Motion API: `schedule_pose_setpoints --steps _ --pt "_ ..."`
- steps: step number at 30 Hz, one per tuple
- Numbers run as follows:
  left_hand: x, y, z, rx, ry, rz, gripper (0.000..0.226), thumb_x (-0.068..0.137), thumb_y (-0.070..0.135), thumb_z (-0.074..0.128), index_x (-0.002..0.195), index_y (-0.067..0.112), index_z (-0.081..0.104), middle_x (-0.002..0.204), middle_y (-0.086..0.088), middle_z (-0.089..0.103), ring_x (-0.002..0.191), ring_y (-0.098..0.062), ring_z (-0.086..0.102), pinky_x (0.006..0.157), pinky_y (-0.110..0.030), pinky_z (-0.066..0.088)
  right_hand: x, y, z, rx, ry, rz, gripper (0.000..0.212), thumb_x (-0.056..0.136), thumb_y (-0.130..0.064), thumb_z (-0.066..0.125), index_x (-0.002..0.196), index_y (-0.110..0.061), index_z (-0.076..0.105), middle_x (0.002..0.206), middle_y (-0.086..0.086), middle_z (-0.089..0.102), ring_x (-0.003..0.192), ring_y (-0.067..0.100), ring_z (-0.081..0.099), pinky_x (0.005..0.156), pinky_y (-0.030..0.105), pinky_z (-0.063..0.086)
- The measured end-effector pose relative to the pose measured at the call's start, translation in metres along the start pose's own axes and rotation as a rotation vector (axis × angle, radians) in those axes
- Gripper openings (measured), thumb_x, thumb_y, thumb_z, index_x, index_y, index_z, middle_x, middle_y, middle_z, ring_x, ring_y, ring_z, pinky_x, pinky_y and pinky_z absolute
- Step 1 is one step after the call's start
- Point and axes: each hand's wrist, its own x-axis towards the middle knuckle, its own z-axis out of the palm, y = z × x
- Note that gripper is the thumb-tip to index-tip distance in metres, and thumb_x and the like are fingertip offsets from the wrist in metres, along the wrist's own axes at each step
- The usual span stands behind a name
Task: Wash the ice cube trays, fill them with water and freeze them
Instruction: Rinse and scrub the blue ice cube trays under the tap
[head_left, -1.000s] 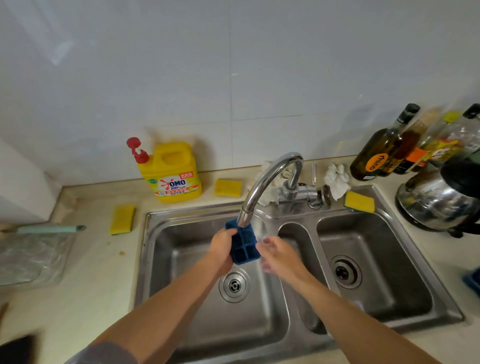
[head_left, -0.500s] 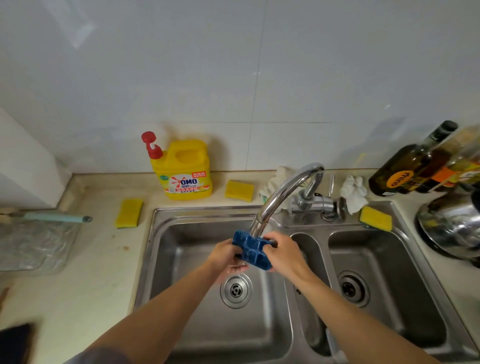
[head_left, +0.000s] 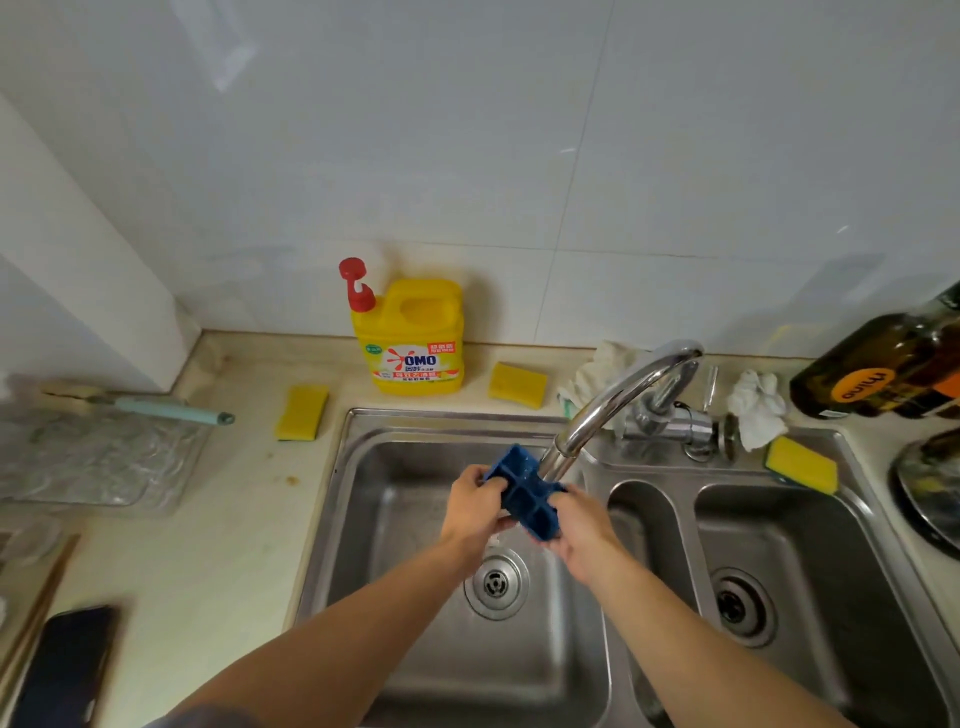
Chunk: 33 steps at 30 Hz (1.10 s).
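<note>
From my station I see both hands holding one blue ice cube tray (head_left: 524, 493) above the left basin (head_left: 395, 519) of the steel sink, just at the mouth of the faucet (head_left: 623, 395). The left hand (head_left: 475, 506) grips the far-left end of the tray, with the fingers curled over its edge. The right hand (head_left: 582, 530) grips the near-right end, also with curled fingers. The tray is tilted and its compartments face up toward the camera. I cannot tell if it touches the spout, nor if water is running. The drain (head_left: 496, 579) lies directly below the hands. On the far counter behind the basin stands a yellow detergent bottle (head_left: 415, 338), with one yellow sponge (head_left: 302, 413) at its left and a second sponge (head_left: 518, 383) at its right. A dark phone (head_left: 62, 665) lies on the counter at near left.
</note>
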Motion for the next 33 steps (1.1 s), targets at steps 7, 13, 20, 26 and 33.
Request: schedule_pose_setpoints --steps 7,13,20,26,33 --pt "-0.004 -0.006 -0.004 -0.132 -0.016 -0.139 0.022 0.105 0.025 0.046 0.116 0.015 0.063 0.099 -0.013 0.077 0.095 -0.028 0.073 0.072 -0.036 0.059 -0.006 -0.012 0.009 -0.032 0.010 -0.187 0.018 0.098 -0.010 0.058 0.101 -0.019 0.074 0.102 0.010 0.076 0.097 0.028 0.072 0.077 0.039 0.058" --pt "-0.006 0.001 0.007 -0.220 0.030 -0.096 0.019 0.105 0.021 0.047 0.117 0.015 0.059 0.102 -0.011 0.076 0.091 -0.026 0.075 0.075 -0.044 0.063 -0.007 -0.010 0.008 -0.240 0.067 -0.252 0.014 0.100 -0.016 0.057 0.107 -0.017 0.069 0.104 0.010 0.073 0.094 0.030 0.072 0.077 0.049 0.064" --pt "-0.005 0.001 0.008 -0.222 0.035 -0.077 0.036 0.087 -0.009 0.043 0.116 0.006 0.059 0.109 -0.020 0.072 0.103 -0.032 0.070 0.084 -0.051 0.061 -0.016 -0.008 0.010 -0.216 -0.041 -0.300 0.020 0.096 -0.007 0.060 0.110 -0.020 0.067 0.104 0.004 0.075 0.093 0.021 0.075 0.078 0.043 0.065" --pt "-0.001 0.002 0.017 -0.086 0.122 -0.016 0.038 0.082 -0.014 0.043 0.113 0.002 0.060 0.105 -0.025 0.071 0.102 -0.040 0.069 0.087 -0.054 0.060 -0.022 -0.005 0.003 -0.269 -0.110 -0.282 0.031 0.083 0.007 0.060 0.110 -0.008 0.057 0.091 0.013 0.074 0.069 0.021 0.075 0.065 0.039 0.065" --pt "-0.007 0.007 0.025 0.099 0.083 0.142 0.041 0.080 -0.008 0.053 0.119 0.002 0.052 0.112 -0.021 0.065 0.104 -0.035 0.066 0.088 -0.053 0.059 -0.023 -0.002 0.002 -0.518 0.024 -0.414 0.024 0.082 -0.007 0.059 0.106 -0.004 0.055 0.076 0.009 0.068 0.055 0.018 0.060 0.051 0.028 0.047"
